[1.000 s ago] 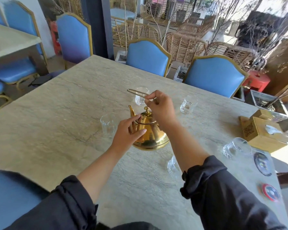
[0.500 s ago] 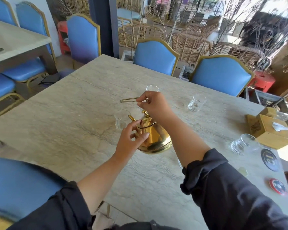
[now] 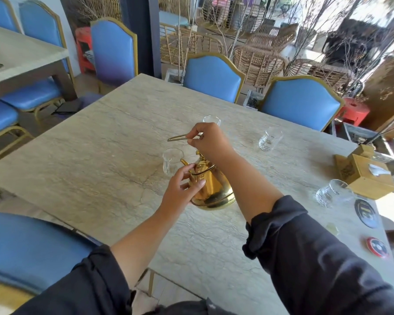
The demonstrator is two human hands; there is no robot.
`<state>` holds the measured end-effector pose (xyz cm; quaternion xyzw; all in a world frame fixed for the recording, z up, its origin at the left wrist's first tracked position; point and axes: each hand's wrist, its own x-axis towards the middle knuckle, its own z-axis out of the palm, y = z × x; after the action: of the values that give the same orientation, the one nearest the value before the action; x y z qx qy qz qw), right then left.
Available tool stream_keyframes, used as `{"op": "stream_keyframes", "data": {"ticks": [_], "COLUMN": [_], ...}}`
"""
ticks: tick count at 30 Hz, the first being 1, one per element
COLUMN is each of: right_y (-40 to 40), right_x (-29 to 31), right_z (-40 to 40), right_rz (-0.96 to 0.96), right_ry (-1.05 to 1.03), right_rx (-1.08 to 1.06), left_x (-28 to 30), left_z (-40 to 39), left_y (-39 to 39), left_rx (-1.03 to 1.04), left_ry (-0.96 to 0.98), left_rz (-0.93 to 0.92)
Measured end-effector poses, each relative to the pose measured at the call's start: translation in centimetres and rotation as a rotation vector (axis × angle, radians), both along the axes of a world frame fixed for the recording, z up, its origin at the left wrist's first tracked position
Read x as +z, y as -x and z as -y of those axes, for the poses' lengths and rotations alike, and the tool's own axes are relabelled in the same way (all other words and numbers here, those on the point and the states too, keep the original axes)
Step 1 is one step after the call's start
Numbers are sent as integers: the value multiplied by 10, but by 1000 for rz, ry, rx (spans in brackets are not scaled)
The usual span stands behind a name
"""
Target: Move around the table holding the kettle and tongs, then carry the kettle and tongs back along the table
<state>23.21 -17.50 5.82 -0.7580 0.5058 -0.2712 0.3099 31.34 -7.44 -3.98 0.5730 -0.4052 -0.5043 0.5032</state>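
A shiny gold teapot (image 3: 213, 189) stands tilted on the pale stone table (image 3: 100, 160), its spout pointing left toward a small clear glass (image 3: 171, 161). My right hand (image 3: 208, 140) grips the teapot's thin wire handle (image 3: 176, 137) above the lid. My left hand (image 3: 180, 189) curls round the pot's neck and body from the left side. Another clear glass (image 3: 212, 120) shows just behind my right hand.
More glasses stand on the table: one at the back right (image 3: 270, 139) and one lying near the right edge (image 3: 331, 193). A wooden tissue box (image 3: 365, 176) and round coasters (image 3: 365, 213) lie at the right. Blue chairs (image 3: 301, 103) line the far side.
The teapot has tipped and shifted left, bringing its spout up to the small glass. Both hands kept their hold and moved with it. The view has swung slightly.
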Motion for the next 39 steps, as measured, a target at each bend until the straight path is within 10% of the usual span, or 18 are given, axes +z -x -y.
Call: {"op": "stream_keyframes", "data": {"ticks": [39], "right_y": [-21], "right_x": [13], "right_z": [-10], "right_rz": [-97], "right_ry": [-27], "right_rx": [-29], "left_x": [12], "left_z": [-11], "left_y": [-19], "left_rx": [-34], "left_ry": [22], "left_rz": [-118]}}
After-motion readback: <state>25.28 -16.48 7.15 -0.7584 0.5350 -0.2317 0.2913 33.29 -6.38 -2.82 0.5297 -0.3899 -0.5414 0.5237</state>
